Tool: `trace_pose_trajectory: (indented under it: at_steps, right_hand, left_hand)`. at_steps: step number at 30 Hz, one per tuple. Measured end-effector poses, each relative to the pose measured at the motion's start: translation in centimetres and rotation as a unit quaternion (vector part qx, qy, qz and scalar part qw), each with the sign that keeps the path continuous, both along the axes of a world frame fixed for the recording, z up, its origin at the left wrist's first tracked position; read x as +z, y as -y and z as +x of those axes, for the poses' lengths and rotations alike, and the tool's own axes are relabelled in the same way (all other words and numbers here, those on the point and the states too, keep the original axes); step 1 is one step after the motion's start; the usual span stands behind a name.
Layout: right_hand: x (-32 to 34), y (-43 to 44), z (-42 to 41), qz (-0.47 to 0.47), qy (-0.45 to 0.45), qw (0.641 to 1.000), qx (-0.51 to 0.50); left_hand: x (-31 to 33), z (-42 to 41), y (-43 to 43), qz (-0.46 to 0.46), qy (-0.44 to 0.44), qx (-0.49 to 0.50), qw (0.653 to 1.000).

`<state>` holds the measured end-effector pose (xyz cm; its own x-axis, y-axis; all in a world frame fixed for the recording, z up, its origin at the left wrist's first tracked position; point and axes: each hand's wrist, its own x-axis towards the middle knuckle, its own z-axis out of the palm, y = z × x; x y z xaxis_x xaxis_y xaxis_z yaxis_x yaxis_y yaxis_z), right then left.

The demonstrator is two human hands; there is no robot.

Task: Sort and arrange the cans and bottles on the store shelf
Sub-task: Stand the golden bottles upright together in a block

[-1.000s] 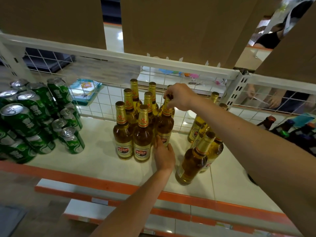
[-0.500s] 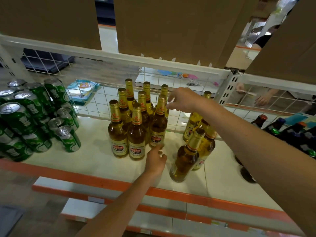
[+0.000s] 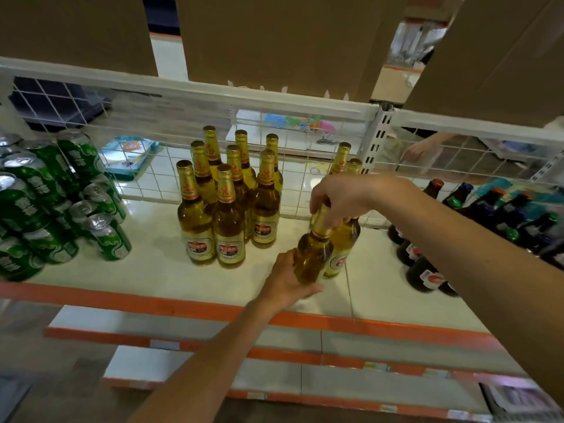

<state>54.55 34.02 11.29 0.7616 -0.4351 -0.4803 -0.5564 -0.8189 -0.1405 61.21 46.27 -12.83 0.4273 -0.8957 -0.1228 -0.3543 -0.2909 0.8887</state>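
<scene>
The golden beer bottle [image 3: 312, 254] stands near the front edge of the white shelf [image 3: 158, 270], its neck leaning to the right. Whether its base touches the shelf is hidden by the left hand [image 3: 287, 280]. That hand wraps the lower body, thumb on the left side and fingers curled round the front near the base. The right hand [image 3: 338, 199] is over the top, fingers bunched and clamped on the neck just under the cap, which it covers.

Just right of this bottle, touching or nearly so, stands another golden bottle [image 3: 343, 242], and 2 foil-capped necks [image 3: 344, 154] rise behind the right hand. Left of the held bottle, a little apart, 8 matching bottles [image 3: 229, 215] stand upright in a tight block. Further left, green cans [image 3: 45, 203] are stacked in layers. To its right, well apart, dark bottles [image 3: 427, 257] with coloured caps crowd the shelf.

Behind it a white wire grid [image 3: 146, 184] backs the shelf, with a glossy tiled floor and another person's hand [image 3: 418, 149] beyond. Above, brown cardboard boxes [image 3: 274, 41] sit on the upper rail. In front of it runs the shelf's orange lip [image 3: 137, 300], with lower orange-edged shelves [image 3: 274, 355] beneath.
</scene>
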Motion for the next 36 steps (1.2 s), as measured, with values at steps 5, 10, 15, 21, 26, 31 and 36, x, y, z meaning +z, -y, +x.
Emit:
trace_pose_trajectory:
  at_steps: [5,10,15,21,26,31,36]
  right_hand:
    - [-0.7,-0.3,-0.4,-0.048,0.083,0.995,0.006]
    - [-1.2,-1.8,1.3,-0.088,0.158,0.983,-0.029]
    - [-1.8,-2.6,4.5,-0.124,0.192,0.972,-0.051]
    - [-1.9,-3.5,7.8,-0.118,0.207,0.969,-0.066]
    - [-1.8,-4.1,9.5,-0.11,0.241,0.96,-0.087]
    - [-2.8,-4.3,10.3,-0.124,0.255,0.953,-0.108]
    - [-3.7,-4.7,9.8,-0.097,0.254,0.955,-0.119]
  left_hand:
    - [-0.6,-0.7,0.1,-0.008,0.038,0.057,0.998]
    - [-1.4,1.2,-2.3,-0.038,0.037,0.088,0.995]
    - [-0.8,3.0,-3.4,-0.065,0.024,0.143,0.987]
    - [0.1,4.3,-3.4,-0.064,0.048,0.228,0.97]
    - [0.2,4.5,-2.8,-0.043,0.079,0.269,0.959]
    - [-0.3,4.2,-2.6,-0.07,0.036,0.305,0.949]
    - [0.1,3.0,-1.9,-0.102,-0.019,0.354,0.929]
